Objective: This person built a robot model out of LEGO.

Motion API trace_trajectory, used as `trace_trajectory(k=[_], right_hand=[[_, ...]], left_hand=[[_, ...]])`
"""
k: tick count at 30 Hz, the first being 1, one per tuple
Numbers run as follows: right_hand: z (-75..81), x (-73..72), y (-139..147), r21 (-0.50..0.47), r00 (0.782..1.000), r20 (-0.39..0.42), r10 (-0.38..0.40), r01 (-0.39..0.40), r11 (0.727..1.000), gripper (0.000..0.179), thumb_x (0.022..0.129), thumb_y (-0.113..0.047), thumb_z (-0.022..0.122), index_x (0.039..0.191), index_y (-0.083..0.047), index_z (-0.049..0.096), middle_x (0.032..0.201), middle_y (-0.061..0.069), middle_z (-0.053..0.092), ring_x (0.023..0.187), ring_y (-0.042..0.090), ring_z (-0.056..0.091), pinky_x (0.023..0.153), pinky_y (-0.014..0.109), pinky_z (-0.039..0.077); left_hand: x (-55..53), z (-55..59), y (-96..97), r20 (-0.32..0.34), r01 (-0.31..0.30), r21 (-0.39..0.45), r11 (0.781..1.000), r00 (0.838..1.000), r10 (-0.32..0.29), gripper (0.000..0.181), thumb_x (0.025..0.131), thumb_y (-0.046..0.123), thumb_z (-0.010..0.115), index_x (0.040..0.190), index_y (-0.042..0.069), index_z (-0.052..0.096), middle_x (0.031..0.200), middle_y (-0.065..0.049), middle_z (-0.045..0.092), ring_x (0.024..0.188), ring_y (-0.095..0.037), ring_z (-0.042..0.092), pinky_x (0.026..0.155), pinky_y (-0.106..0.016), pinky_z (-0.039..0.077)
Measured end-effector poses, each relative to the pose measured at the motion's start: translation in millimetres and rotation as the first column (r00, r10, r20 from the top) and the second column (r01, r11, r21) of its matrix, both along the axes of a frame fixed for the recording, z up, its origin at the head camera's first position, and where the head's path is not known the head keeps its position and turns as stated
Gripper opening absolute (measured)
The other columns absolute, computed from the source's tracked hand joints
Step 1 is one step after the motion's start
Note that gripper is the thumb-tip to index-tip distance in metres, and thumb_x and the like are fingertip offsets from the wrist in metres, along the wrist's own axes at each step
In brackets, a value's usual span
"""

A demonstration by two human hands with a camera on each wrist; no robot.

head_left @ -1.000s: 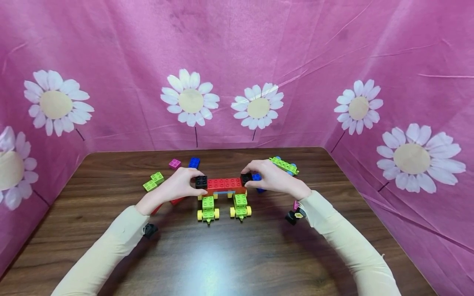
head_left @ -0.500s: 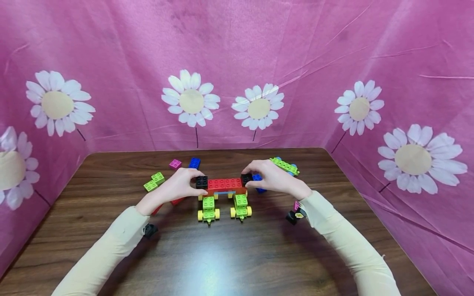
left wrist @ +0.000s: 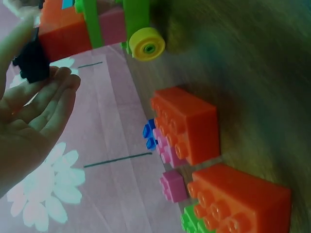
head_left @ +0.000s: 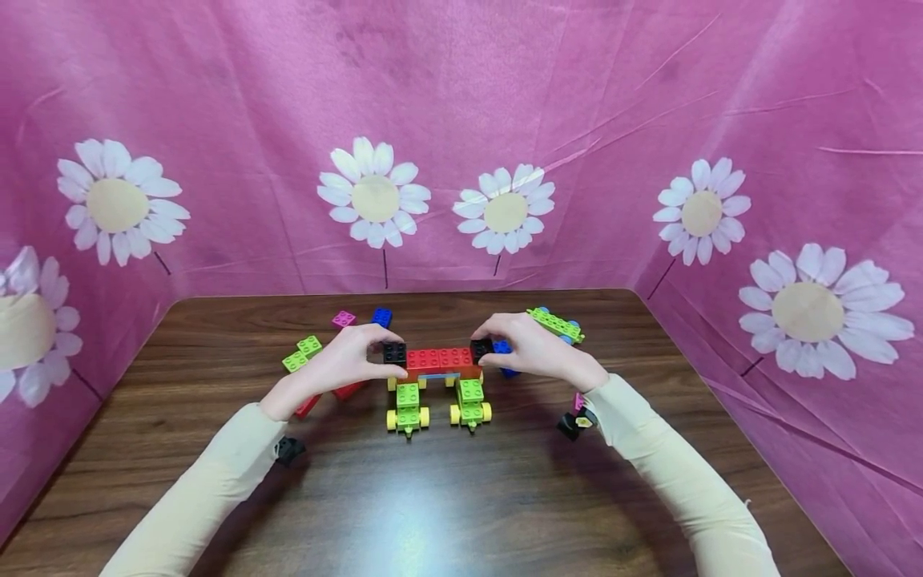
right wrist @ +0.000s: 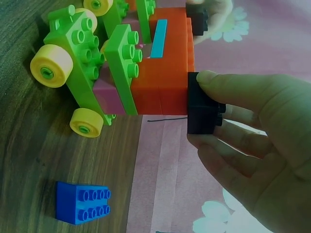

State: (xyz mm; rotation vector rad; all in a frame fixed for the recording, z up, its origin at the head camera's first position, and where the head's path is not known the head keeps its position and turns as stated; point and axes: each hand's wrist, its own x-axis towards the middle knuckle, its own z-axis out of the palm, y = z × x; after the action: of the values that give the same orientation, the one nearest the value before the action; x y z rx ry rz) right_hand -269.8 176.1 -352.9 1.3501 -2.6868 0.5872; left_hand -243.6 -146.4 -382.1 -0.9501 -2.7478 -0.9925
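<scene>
Two green wheeled bases with yellow wheels, left (head_left: 408, 401) and right (head_left: 471, 398), stand side by side on the table. Long red bricks (head_left: 438, 358) bridge them, above pink bricks (right wrist: 108, 94) and green bricks (right wrist: 121, 63). A black brick sits at each end of the red row. My left hand (head_left: 349, 357) holds the left black brick (head_left: 394, 353) between thumb and fingers. At the other end, my right hand (head_left: 530, 344) pinches the right black brick (right wrist: 201, 109), thumb on one face and fingertips opposite. A light-blue strip (right wrist: 159, 39) shows on the red side.
Red bricks (left wrist: 187, 124), green bricks (head_left: 301, 354), a pink brick (head_left: 344, 319) and a blue brick (head_left: 382, 317) lie at left. Right of the build are another blue brick (right wrist: 82, 201) and a green base with blue wheels (head_left: 555, 323). A flowered pink cloth (head_left: 447, 104) surrounds the wooden table (head_left: 461, 497).
The left wrist has shifted slightly left, showing more of the red bricks behind it. Both hands stay on the black bricks. The head view has drifted a little.
</scene>
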Motion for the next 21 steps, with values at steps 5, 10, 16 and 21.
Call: trace_trajectory(k=[5, 10, 16, 21], right_hand=[[-1.0, 0.0, 0.2, 0.0, 1.0, -0.001, 0.001, -0.001, 1.0, 0.032, 0.086, -0.024, 0.078, 0.113, -0.008, 0.072, 0.104, 0.003, 0.072, 0.088, 0.017, 0.066, 0.076, 0.032, 0.055], [-2.2, -0.7, 0.6, -0.004, 1.0, 0.001, -0.002, 0.002, 1.0, 0.032, 0.085, -0.024, 0.078, 0.113, -0.008, 0.071, 0.104, 0.004, 0.072, 0.089, 0.014, 0.065, 0.077, 0.037, 0.057], [-3.7, -1.8, 1.0, -0.003, 1.0, -0.007, 0.002, -0.002, 1.0, 0.034, 0.085, -0.024, 0.078, 0.114, -0.007, 0.071, 0.105, 0.004, 0.072, 0.09, 0.013, 0.065, 0.077, 0.034, 0.056], [-4.6, -2.0, 0.6, -0.005, 1.0, -0.012, 0.005, -0.005, 1.0, 0.034, 0.086, -0.025, 0.078, 0.114, -0.008, 0.071, 0.105, 0.003, 0.072, 0.089, 0.013, 0.065, 0.077, 0.033, 0.056]], left_hand=[[0.0, 6.1, -13.3, 0.074, -0.061, 0.074, 0.995, 0.996, 0.055, 0.044, 0.087, 0.032, 0.076, 0.121, 0.005, 0.068, 0.117, -0.011, 0.071, 0.103, -0.023, 0.068, 0.089, -0.043, 0.058], [-2.2, 14.1, -31.7, 0.037, -0.138, 0.068, 0.988, 0.99, 0.135, 0.038, 0.089, 0.032, 0.074, 0.118, 0.007, 0.069, 0.114, -0.011, 0.073, 0.102, -0.022, 0.069, 0.09, -0.044, 0.057], [-6.8, 15.4, -58.5, -0.012, -0.218, 0.047, 0.975, 0.976, 0.218, 0.033, 0.091, 0.027, 0.072, 0.116, 0.006, 0.07, 0.11, -0.012, 0.074, 0.099, -0.023, 0.069, 0.088, -0.044, 0.056], [-10.3, 8.5, -82.2, -0.006, -0.286, 0.043, 0.957, 0.958, 0.287, 0.035, 0.092, 0.026, 0.07, 0.117, 0.002, 0.069, 0.11, -0.017, 0.073, 0.101, -0.03, 0.069, 0.089, -0.048, 0.054]])
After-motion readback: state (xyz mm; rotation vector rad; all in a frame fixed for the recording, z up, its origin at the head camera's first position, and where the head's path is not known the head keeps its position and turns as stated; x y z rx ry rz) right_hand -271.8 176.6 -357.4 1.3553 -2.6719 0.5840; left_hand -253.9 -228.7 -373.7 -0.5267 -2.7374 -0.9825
